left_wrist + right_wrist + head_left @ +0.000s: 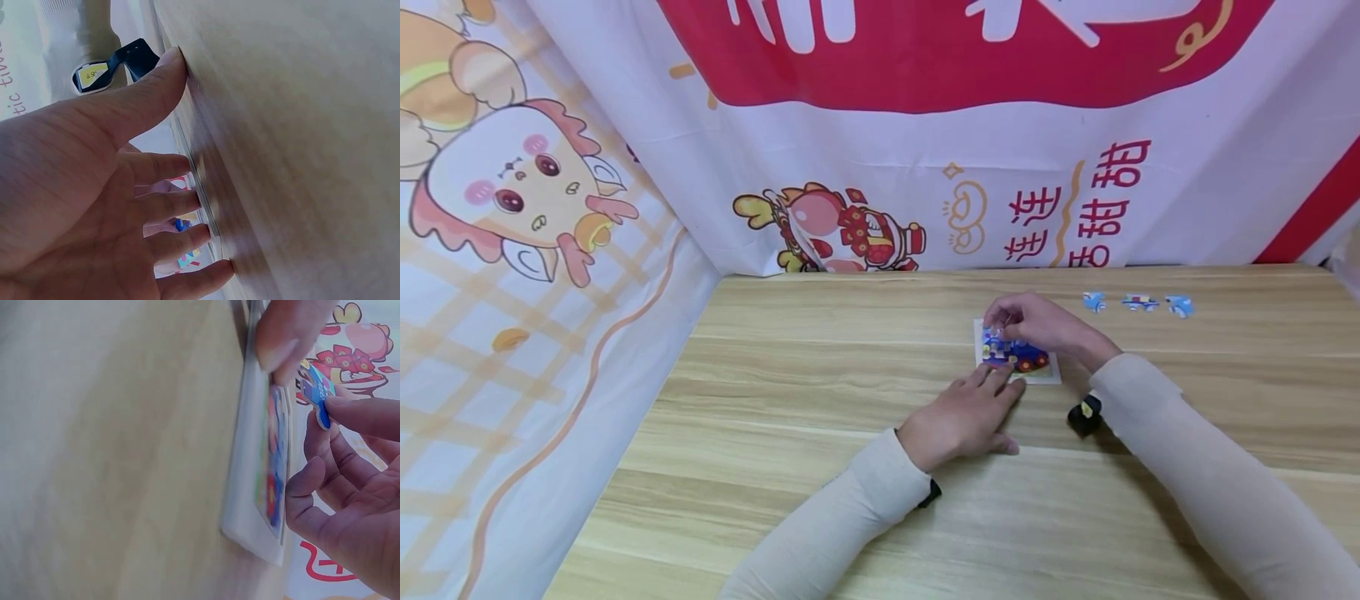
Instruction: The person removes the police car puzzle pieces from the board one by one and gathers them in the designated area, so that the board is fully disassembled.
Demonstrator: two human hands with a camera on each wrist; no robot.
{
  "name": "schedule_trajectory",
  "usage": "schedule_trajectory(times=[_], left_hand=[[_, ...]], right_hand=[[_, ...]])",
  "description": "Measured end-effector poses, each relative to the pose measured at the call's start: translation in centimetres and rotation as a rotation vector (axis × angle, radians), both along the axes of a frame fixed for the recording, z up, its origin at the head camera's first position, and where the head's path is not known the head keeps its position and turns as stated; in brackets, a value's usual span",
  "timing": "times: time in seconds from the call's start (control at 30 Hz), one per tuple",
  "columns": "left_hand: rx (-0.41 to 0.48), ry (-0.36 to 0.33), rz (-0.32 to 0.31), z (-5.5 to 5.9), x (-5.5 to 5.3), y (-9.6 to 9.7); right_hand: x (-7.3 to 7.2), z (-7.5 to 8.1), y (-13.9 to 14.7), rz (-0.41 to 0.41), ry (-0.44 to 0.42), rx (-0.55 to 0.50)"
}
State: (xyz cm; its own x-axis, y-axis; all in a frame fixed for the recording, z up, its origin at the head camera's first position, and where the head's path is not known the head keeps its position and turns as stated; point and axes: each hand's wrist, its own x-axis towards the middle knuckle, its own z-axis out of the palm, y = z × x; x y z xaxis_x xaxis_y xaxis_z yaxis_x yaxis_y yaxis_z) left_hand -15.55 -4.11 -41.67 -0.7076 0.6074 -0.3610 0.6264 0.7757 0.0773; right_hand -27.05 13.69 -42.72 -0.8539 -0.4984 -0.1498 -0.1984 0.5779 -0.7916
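Note:
A small jigsaw puzzle in a white tray (pixel 1054 372) lies on the table, its picture showing a blue vehicle with red wheels. Between thumb and fingertips my right hand (pixel 1045 323) pinches a blue puzzle piece (pixel 319 394), held tilted just above the tray's far left part. My left hand (pixel 958 417) rests at the near edge of the tray, fingers spread and fairly straight. In the left wrist view, the fingertips (pixel 199 199) of that hand touch the tray's side while the thumb reaches toward the tabletop. Fingers cover part of the picture.
Three loose puzzle pieces lie in a row at the back right: a blue one (pixel 1093 302), a multicoloured one (pixel 1140 302) and another blue one (pixel 1180 306). A printed cloth (pixel 850 142) hangs behind the wooden table (pixel 820 367). Black wrist devices (pixel 1084 416) sit below the sleeves.

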Motion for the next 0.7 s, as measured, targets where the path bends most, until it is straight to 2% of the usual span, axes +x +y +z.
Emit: schedule_trajectory(times=[0.3, 0.47, 0.7], left_hand=[[0.007, -0.004, 0.018, 0.0, 0.1, 0.1], [0.003, -0.012, 0.021, 0.0, 0.1, 0.1], [-0.005, -0.017, 0.022, 0.1, 0.2, 0.1]], right_hand=[[0.1, 1.4, 2.7, -0.060, -0.015, 0.032], [0.2, 1.7, 4.9, -0.069, 0.010, 0.041], [0.2, 1.6, 8.1, -0.118, -0.018, 0.124]])
